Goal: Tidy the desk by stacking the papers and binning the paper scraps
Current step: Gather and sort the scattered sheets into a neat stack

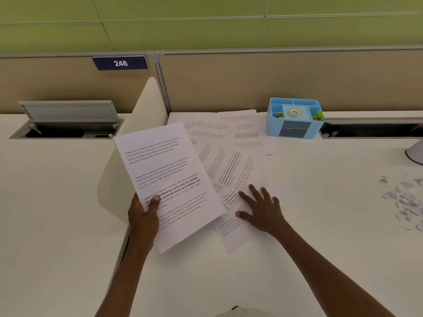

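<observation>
Head view: your left hand (144, 213) grips a printed sheet (168, 179) by its lower-left edge, thumb on the text side, fingers curled behind; the sheet is lifted off the desk (320, 236) and tilted, its top corner twd the partition (251, 83); its lower-right part overlaps the loose papers (219, 143) below it. Your right hand (263, 211) lies flat w/ fingers spread & straight, pressing on the nearest of those papers just right of the held sheet; nothing pinched. The loose papers fan out across the desk from under your right hand back to the partition, overlapping at diff angles, all printed side up; the farthest ones touch or nearly touch the blue organizer (295, 120). Paper scraps (405, 200) sit in a scattered heap at the far right of the desk, well apart from the papers & from both hands. The organizer holds a tape roll (294, 112) in its middle compartment & small yellow-green items in the side compartments; can't tell what they are. Left of the papers an open cable hatch (68, 120) w/ raised lid; a white divider (148, 104) stands btwn hatch & papers; number plate "246" (120, 63) on the partition; a white rounded base (415, 153) at the right edge, cut off.
</observation>
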{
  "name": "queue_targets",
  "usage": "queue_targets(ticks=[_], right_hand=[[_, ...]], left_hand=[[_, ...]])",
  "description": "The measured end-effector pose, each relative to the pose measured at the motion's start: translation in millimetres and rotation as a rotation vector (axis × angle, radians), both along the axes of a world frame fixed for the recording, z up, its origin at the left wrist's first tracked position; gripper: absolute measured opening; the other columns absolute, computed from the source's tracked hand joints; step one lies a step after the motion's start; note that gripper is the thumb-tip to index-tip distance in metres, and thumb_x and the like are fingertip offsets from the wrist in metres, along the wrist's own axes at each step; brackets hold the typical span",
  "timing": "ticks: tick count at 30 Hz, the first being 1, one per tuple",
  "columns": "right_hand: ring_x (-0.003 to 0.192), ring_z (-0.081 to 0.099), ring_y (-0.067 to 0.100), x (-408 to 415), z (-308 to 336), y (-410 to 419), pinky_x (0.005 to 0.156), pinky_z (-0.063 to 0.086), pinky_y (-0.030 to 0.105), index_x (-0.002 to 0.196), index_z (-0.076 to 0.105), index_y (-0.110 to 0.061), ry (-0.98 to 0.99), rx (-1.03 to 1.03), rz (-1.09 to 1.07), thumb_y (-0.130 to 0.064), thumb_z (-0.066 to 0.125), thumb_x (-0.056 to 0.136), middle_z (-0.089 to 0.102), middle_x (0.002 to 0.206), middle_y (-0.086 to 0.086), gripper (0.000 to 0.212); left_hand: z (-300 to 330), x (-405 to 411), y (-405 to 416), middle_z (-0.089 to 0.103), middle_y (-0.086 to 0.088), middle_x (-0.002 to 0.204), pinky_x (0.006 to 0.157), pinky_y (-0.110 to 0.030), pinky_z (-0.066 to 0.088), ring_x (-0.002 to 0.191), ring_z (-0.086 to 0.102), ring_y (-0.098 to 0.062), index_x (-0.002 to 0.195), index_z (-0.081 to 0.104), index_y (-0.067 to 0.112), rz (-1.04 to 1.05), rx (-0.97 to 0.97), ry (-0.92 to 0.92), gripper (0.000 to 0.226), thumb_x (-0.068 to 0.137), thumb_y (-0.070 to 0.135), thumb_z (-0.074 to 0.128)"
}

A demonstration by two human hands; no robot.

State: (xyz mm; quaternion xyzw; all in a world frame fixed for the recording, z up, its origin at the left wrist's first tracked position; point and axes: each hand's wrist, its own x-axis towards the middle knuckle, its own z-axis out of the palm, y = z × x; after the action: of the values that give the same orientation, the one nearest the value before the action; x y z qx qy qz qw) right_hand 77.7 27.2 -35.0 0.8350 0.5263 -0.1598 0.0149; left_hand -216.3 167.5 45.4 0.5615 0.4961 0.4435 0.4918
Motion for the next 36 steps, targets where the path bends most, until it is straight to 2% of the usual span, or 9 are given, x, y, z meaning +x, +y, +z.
queue_targets(ticks=[5,8,11,14,18,22,26,31,36], right_hand=[[0.148,0.001,0.03,-18.9,0.5,-51.9,0.114,0.012,0.058,0.149,0.005,-0.047,0.011,-0.007,-0.137,-0.083,0.022,0.08,-0.005,0.162,-0.004,0.079],[0.143,0.016,0.031,-37.7,3.5,-71.6,0.109,0.02,0.055,0.147,0.021,-0.043,-0.033,0.015,-0.224,-0.077,0.029,0.084,0.014,0.159,0.0,0.072],[0.118,0.04,0.028,-42.0,13.3,-77.6,0.094,0.034,0.049,0.123,0.053,-0.033,-0.104,0.118,-0.314,-0.071,0.034,0.087,0.046,0.129,0.0,0.056],[0.1,0.05,0.028,-15.5,29.0,-65.0,0.082,0.039,0.043,0.094,0.067,-0.019,-0.162,0.201,-0.42,-0.063,0.041,0.09,0.058,0.097,0.003,0.051],[0.111,0.048,0.036,41.1,44.2,-38.5,0.086,0.046,0.047,0.114,0.06,-0.007,0.021,0.431,-0.505,-0.043,0.068,0.083,0.053,0.116,0.016,0.048],[0.128,0.037,0.037,81.6,41.2,-20.6,0.098,0.039,0.053,0.137,0.035,-0.005,0.101,0.165,-0.496,-0.054,0.07,0.078,0.039,0.137,0.018,0.085],[0.124,0.04,0.034,95.0,35.9,-12.6,0.098,0.037,0.052,0.129,0.041,-0.004,0.02,0.012,-0.442,-0.065,0.067,0.073,0.045,0.131,0.017,0.087],[0.12,0.047,0.033,97.8,45.6,-5.9,0.101,0.038,0.049,0.124,0.049,-0.009,0.155,-0.06,-0.495,-0.055,0.076,0.072,0.054,0.124,0.012,0.074],[0.1,0.059,0.032,92.1,53.0,-20.9,0.076,0.049,0.037,0.106,0.054,-0.003,0.272,0.225,-0.608,-0.025,0.079,0.072,0.061,0.109,0.014,0.047]], left_hand=[[-9.5,5.1,-7.2,0.068,0.013,0.116,0.09,-0.033,0.052,0.107,0.065,-0.008,0.127,0.058,0.024,-0.011,-0.02,-0.013,0.034,0.096,0.01,0.061],[-12.9,10.7,-13.4,0.071,0.018,0.11,0.087,-0.032,0.053,0.103,0.067,-0.003,0.12,0.062,0.036,-0.013,-0.039,-0.018,0.034,0.096,0.011,0.062],[-12.1,14.0,-18.4,0.071,0.024,0.108,0.081,-0.028,0.052,0.098,0.067,0.003,0.109,0.062,0.048,-0.033,-0.047,-0.024,0.037,0.096,0.013,0.062],[-12.2,15.8,-21.5,0.07,0.024,0.109,0.081,-0.027,0.051,0.098,0.067,0.003,0.107,0.063,0.051,-0.058,-0.048,-0.017,0.038,0.096,0.015,0.063],[-14.5,17.6,-25.2,0.072,0.019,0.11,0.084,-0.03,0.052,0.1,0.068,-0.001,0.107,0.064,0.05,-0.089,-0.065,-0.009,0.034,0.095,0.018,0.064],[-18.8,15.1,-28.6,0.072,0.014,0.112,0.085,-0.035,0.054,0.101,0.069,-0.007,0.115,0.064,0.038,-0.143,-0.092,0.006,0.028,0.095,0.019,0.064],[-20.0,12.0,-31.3,0.072,0.014,0.112,0.085,-0.038,0.055,0.1,0.069,-0.008,0.116,0.064,0.037,-0.14,-0.116,0.015,0.027,0.095,0.019,0.064],[-19.6,9.9,-31.6,0.072,0.015,0.111,0.083,-0.037,0.055,0.097,0.07,-0.005,0.108,0.064,0.047,-0.109,-0.121,0.012,0.029,0.095,0.021,0.064],[-18.4,5.0,-35.0,0.073,0.015,0.111,0.082,-0.035,0.054,0.098,0.07,-0.005,0.109,0.064,0.046,-0.103,-0.113,-0.002,0.029,0.094,0.021,0.065]])
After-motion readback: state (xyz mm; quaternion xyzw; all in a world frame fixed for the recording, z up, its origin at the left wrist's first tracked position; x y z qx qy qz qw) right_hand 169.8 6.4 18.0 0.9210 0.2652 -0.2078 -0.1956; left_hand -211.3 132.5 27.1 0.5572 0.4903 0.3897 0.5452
